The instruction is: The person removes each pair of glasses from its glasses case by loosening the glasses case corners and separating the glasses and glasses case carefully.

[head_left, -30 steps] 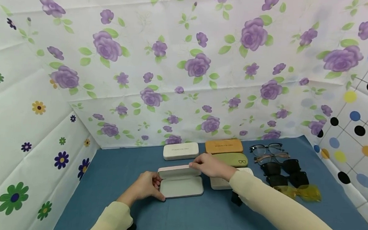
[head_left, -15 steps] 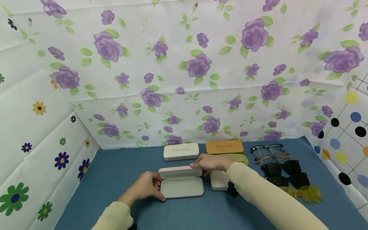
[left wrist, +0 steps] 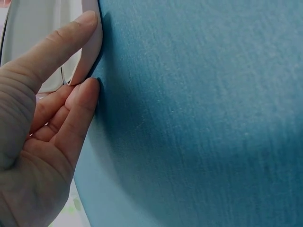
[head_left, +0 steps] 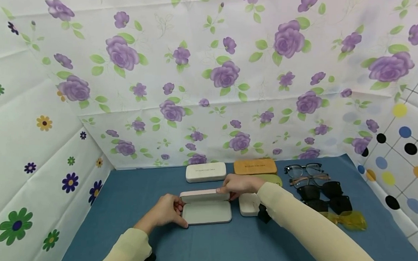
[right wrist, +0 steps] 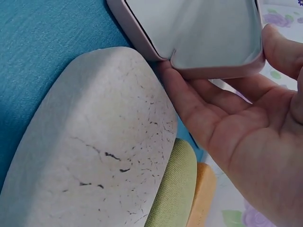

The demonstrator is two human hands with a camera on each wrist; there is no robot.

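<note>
An open glasses case (head_left: 207, 213), pale pink outside and whitish inside, lies on the blue cloth with its lid raised at the back. My left hand (head_left: 165, 211) holds its left end. In the left wrist view the thumb lies along the case's side (left wrist: 88, 56), the other fingers around the hinge end. My right hand (head_left: 241, 185) grips the raised lid at its right corner. The right wrist view shows the thumb on the lid's rim (right wrist: 222, 72), with the fingers behind and below. The case's interior holds nothing visible.
Behind stand a white case (head_left: 205, 172) and an orange case (head_left: 254, 166). A green case (head_left: 272, 179) and a speckled white case (head_left: 248, 205) sit partly under the right arm. Several glasses, including clear ones (head_left: 302, 170) and yellow ones (head_left: 352, 220), line the right.
My right hand has shifted slightly at the lid's right corner, its fingers now reaching down behind it, and the wrist has moved a little left. The left hand and case stay put.
</note>
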